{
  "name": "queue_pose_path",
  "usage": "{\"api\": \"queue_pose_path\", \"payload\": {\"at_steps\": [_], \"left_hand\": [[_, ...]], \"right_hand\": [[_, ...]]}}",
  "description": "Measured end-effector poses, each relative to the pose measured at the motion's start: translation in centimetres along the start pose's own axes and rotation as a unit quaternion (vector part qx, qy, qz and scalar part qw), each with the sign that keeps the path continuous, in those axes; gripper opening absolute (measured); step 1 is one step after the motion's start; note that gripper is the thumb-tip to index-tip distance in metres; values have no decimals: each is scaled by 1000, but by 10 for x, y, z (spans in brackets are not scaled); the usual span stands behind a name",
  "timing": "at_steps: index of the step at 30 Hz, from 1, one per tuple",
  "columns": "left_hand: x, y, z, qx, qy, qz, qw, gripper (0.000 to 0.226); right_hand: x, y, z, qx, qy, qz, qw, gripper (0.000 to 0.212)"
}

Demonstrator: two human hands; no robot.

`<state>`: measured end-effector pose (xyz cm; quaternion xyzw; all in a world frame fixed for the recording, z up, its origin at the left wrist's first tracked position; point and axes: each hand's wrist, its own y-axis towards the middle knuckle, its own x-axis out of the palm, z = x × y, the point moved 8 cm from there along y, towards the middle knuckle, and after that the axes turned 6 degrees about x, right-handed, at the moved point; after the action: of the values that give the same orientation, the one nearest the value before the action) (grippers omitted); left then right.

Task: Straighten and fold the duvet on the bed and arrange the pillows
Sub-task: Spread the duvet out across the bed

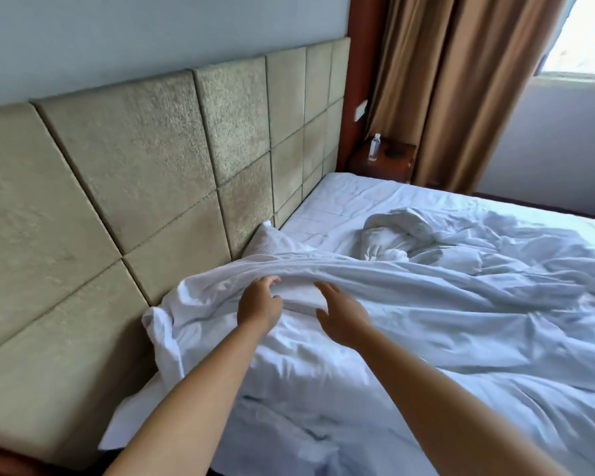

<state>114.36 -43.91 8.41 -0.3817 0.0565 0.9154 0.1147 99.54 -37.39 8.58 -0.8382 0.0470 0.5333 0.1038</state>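
Fingers (272, 280) of our left hand (259, 304) curl into the duvet (409, 304) edge near the pillow (272, 240); our right hand (342, 316) hovers beside, fingers spread wide, holding nothing.

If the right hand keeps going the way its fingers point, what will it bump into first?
Most likely the raised fold of the white duvet, just ahead of the right hand, whose fingers are spread open. Past that fold sit a pillow and the headboard, but depth is hard to judge from this single view.
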Motion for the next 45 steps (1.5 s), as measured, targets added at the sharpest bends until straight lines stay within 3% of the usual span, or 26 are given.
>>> {"api": "queue_pose_path", "payload": {"at_steps": [5, 11, 23, 31, 39, 45], "left_hand": [[64, -43, 77, 85, 47, -93, 991, 47], [181, -136, 175, 162, 95, -201, 962, 49], [399, -378, 366, 307, 132, -317, 888, 45], [555, -481, 459, 365, 139, -402, 828, 49], [719, -544, 546, 358, 167, -482, 783, 52], [796, -606, 642, 366, 162, -488, 776, 52]], "right_hand": [[-33, -70, 81, 59, -3, 38, 998, 57], [-66, -208, 228, 165, 16, 85, 982, 59], [-95, -492, 461, 348, 76, 96, 930, 61], [-92, -612, 605, 437, 110, 81, 889, 62], [-125, -694, 770, 496, 108, 36, 861, 58], [-162, -755, 868, 506, 124, 42, 853, 61]]}}
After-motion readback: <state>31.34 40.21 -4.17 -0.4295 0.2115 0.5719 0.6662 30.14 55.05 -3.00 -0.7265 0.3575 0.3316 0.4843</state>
